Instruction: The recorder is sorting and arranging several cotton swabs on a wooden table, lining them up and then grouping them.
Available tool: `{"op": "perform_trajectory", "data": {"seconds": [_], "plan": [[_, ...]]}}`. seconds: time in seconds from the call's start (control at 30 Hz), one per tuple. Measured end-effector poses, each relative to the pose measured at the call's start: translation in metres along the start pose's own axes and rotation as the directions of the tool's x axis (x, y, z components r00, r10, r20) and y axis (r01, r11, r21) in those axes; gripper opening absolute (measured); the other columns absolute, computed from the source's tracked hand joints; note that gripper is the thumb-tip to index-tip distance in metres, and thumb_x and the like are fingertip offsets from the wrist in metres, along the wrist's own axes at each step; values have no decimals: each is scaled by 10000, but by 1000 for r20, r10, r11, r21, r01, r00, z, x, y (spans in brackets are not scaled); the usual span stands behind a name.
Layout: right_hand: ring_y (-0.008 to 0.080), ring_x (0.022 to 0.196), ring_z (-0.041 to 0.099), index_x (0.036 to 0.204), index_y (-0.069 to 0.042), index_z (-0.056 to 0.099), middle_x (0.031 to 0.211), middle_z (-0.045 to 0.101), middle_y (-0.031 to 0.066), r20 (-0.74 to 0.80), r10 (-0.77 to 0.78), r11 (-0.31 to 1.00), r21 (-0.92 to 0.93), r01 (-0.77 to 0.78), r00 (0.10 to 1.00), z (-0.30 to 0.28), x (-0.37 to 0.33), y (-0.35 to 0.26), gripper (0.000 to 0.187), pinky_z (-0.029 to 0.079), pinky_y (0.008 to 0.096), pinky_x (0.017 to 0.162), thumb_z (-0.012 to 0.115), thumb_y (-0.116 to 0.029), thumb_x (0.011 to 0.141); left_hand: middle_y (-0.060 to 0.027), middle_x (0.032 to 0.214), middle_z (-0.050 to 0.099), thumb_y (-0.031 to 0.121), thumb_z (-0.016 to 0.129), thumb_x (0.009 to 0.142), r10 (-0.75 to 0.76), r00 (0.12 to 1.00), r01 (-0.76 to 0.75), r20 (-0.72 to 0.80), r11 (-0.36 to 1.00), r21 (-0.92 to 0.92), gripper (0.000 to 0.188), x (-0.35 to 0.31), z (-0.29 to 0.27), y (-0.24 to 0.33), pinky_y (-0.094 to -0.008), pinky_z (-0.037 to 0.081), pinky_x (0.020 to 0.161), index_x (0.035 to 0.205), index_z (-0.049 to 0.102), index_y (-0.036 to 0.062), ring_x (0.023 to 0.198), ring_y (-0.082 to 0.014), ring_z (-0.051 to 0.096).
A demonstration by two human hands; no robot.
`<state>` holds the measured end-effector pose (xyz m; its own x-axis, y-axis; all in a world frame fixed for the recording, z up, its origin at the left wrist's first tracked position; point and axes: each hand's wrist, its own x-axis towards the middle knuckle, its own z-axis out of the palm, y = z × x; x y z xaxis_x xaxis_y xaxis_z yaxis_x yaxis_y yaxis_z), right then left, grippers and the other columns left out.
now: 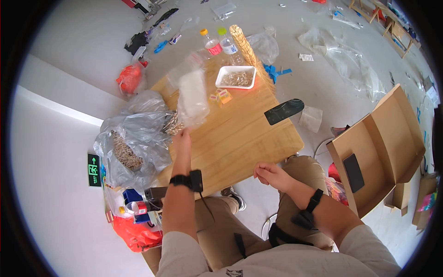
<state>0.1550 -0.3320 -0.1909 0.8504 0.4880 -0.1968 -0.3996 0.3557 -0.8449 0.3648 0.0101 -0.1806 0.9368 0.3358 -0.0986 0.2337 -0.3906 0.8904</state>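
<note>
My left hand (182,141) is at the left part of the wooden table, fingers drawn together at the lower edge of a clear plastic bag (193,94). What its fingertips pinch, if anything, is too small to make out. Just beyond it, thin straw-coloured sticks (173,123) poke out beside a large grey plastic bag (154,143). Over the table's near right edge, my right hand (270,175) is loosely curled, and nothing shows in it. Farther back, a white tray (221,83) holds small pale loose pieces, with small yellow-and-white boxes (223,96) in front.
Two bottles (211,44) and a long woven straw bundle (245,45) stand at the table's (230,143) far end. A dark flat piece (284,111) overhangs the right edge. An open cardboard box (369,152) with a black phone (353,173) is at the right. Plastic sheeting (344,60) litters the floor.
</note>
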Motion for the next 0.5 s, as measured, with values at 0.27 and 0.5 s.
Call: {"op": "perform_trajectory", "data": {"seconds": [0.27, 0.5], "plan": [[39, 615, 453, 991, -46, 609, 727, 511, -48, -100, -63, 993, -104, 52, 993, 9, -8, -8, 131, 366, 224, 562, 559, -138, 1071, -5, 702, 578, 218, 661, 1021, 53, 960, 8, 276, 977, -215, 245, -227, -6, 42, -258, 409, 474, 896, 721, 16, 516, -89, 528], [15, 642, 495, 974, -43, 621, 766, 565, -44, -131, -505, 822, -377, 428, 853, 62, -56, -27, 98, 404, 208, 556, 643, -115, 1037, -40, 733, 626, 53, 700, 968, 618, 777, -628, 122, 746, 223, 103, -305, -10, 58, -274, 499, 548, 1025, 743, -23, 574, -113, 606]]}}
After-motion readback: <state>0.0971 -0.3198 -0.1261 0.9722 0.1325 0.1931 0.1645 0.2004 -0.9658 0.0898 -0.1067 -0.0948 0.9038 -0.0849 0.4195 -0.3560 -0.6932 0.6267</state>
